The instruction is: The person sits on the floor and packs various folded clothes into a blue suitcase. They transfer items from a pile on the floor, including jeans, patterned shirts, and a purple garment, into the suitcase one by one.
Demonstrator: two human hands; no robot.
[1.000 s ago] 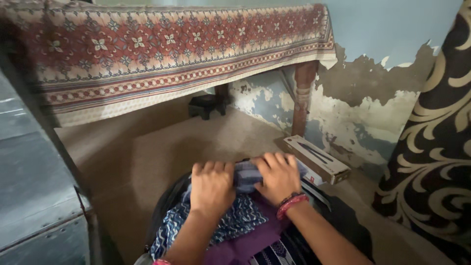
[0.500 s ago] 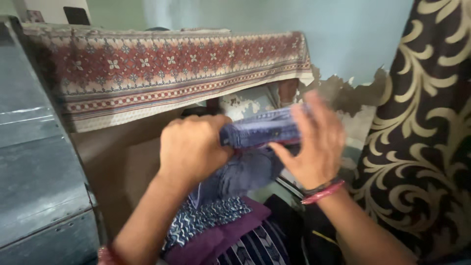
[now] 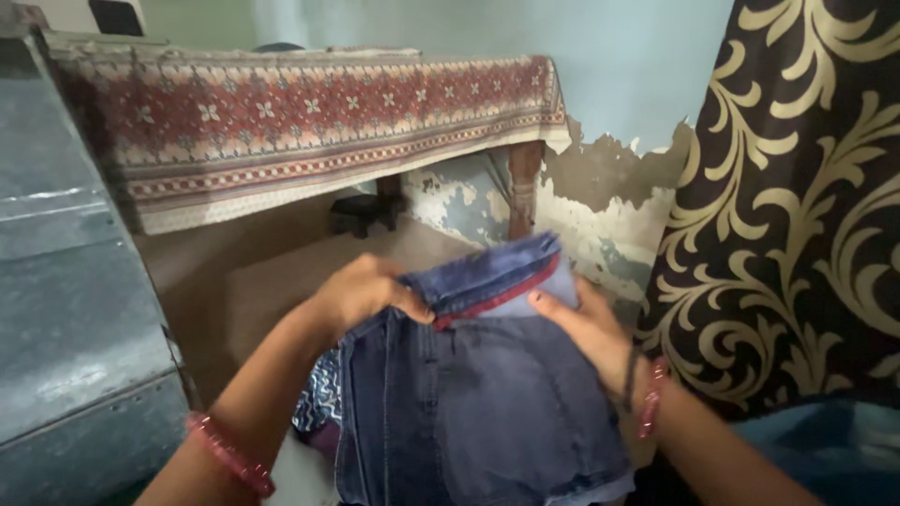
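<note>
My left hand [image 3: 366,289] and my right hand [image 3: 586,330] hold up a pair of blue denim jeans [image 3: 478,403], partly unfolded and hanging down in front of me. The left hand pinches the folded top edge, which has a red inner trim; the right hand supports the other side from behind, thumb on the fabric. Below the left forearm peeks a blue and white patterned cloth [image 3: 319,398]. Both wrists wear pink bangles.
A table under a red patterned cloth [image 3: 309,122] stands ahead, with a small dark stool [image 3: 361,211] beneath it. A grey metal trunk [image 3: 66,309] is at the left. A dark curtain with cream scrolls [image 3: 797,215] hangs at the right, beside a peeling wall.
The jeans came up off the pile of clothes in the bag and have dropped open from a folded bundle. My view shifted right; the bag and the cardboard box are now hidden.
</note>
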